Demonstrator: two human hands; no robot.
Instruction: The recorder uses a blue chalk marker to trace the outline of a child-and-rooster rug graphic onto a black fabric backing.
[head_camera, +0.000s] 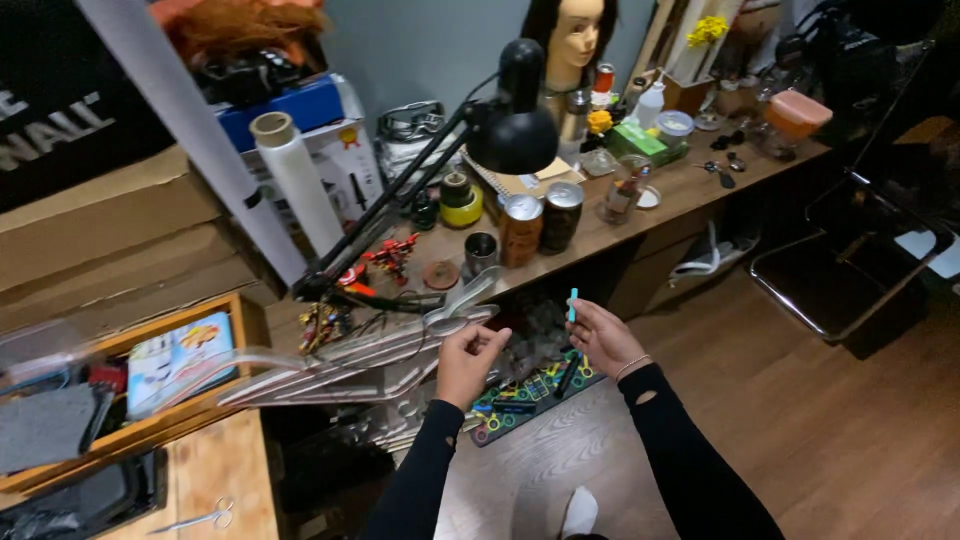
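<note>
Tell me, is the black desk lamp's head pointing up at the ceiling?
No, the black desk lamp has its shade angled downward toward the cans on the wooden desk.

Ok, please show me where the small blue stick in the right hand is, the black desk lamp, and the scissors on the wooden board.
blue stick (572, 303), head view, on its upper end above the fingers.
desk lamp (513, 138), head view, on the black shade.
scissors (203, 518), head view, on the crossing near the handles.

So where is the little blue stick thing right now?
In the head view, the small blue stick is pinched upright in the right hand, just right of the left hand, below the two cans on the wooden desk.
</note>
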